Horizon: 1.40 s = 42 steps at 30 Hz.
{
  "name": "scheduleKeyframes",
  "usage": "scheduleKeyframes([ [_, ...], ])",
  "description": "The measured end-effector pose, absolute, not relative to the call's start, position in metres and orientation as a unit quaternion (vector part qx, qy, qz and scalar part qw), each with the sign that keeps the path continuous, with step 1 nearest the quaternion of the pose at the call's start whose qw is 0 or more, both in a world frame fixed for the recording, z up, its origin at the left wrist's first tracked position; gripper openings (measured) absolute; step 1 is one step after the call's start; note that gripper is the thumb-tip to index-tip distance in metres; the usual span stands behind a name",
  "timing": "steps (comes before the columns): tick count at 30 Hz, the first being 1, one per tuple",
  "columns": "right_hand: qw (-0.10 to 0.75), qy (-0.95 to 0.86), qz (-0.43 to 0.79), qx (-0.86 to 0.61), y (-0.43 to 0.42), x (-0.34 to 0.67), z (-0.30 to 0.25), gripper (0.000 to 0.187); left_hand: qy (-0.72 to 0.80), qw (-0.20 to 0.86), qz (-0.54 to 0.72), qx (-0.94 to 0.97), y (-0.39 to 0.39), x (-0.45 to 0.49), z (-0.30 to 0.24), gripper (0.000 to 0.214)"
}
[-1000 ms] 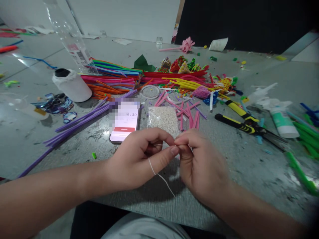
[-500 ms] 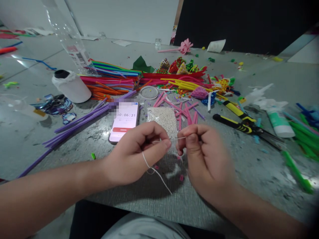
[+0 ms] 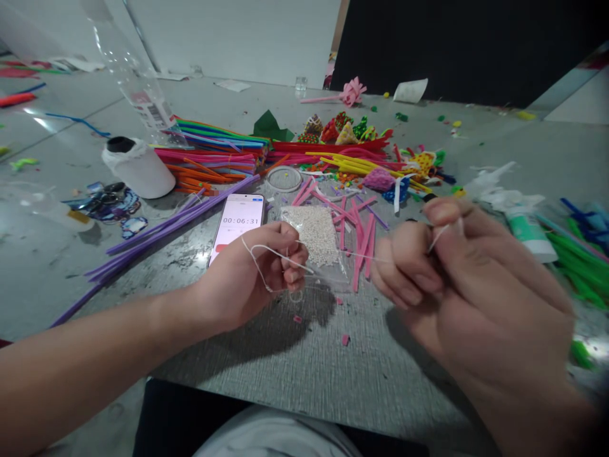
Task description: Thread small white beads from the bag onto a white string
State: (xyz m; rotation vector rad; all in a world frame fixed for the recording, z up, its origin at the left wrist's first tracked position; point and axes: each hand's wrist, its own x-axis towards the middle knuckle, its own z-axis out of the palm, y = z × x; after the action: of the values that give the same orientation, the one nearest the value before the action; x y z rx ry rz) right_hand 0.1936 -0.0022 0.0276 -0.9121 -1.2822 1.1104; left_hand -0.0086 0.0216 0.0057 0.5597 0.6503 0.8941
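A thin white string (image 3: 361, 256) runs taut between my two hands above the grey table (image 3: 295, 374). My left hand (image 3: 257, 273) is closed on one end, with a loop of the string over its fingers. My right hand (image 3: 476, 298) is raised close to the camera and pinches the other end between thumb and forefinger. Under the string lies a clear bag of small white beads (image 3: 314, 233). Cut pink straw pieces (image 3: 356, 228) lie beside the bag. A phone (image 3: 236, 222) showing a timer lies just beyond my left hand.
Bundles of coloured straws (image 3: 214, 152) and long purple straws (image 3: 157, 231) fill the middle and left. A white roll (image 3: 137, 168), a clear bottle (image 3: 137, 82), a glue tube (image 3: 528, 231) and green straws (image 3: 580, 260) lie around. Small pink scraps (image 3: 345, 340) dot the table's near edge.
My right hand has pulled up and to the right, towards the camera, drawing the string out taut. My left hand has stayed near the phone, with the string now looped across its fingers.
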Motion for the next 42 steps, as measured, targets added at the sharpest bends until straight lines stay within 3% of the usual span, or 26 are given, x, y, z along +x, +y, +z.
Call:
scheduleKeyframes([
  [3, 0.555, -0.667, 0.177, -0.465, -0.002, 0.199, 0.020, 0.004, 0.322, 0.807, 0.437, 0.230, 0.022, -0.007, 0.010, 0.019],
  [5, 0.457, -0.762, -0.031, -0.458, 0.003, 0.205, 0.016, 0.012, 0.324, 0.803, 0.448, 0.224, 0.021, -0.007, 0.011, 0.020],
  [8, 0.342, -0.817, -0.182, -0.427, 0.016, 0.219, 0.014, 0.015, 0.318, 0.801, 0.452, 0.231, 0.022, -0.009, 0.011, 0.020],
  [14, 0.331, -0.764, -0.232, -0.502, 0.038, 0.249, 0.017, 0.021, 0.295, 0.820, 0.415, 0.260, 0.024, -0.011, 0.005, 0.024],
  [22, 0.471, -0.670, -0.298, -0.490, 0.073, 0.274, 0.002, 0.025, 0.303, 0.831, 0.373, 0.279, 0.019, -0.009, 0.004, 0.014],
  [33, 0.508, -0.596, -0.327, -0.530, 0.085, 0.294, -0.001, 0.030, 0.323, 0.813, 0.363, 0.322, 0.018, -0.010, 0.002, 0.010],
  [39, 0.516, -0.577, -0.372, -0.512, 0.086, 0.299, 0.000, 0.030, 0.342, 0.771, 0.367, 0.391, 0.018, -0.014, -0.006, 0.008],
  [42, 0.519, -0.622, -0.349, -0.472, 0.078, 0.291, 0.004, 0.027, 0.362, 0.677, 0.420, 0.484, 0.016, -0.020, -0.009, 0.008],
])
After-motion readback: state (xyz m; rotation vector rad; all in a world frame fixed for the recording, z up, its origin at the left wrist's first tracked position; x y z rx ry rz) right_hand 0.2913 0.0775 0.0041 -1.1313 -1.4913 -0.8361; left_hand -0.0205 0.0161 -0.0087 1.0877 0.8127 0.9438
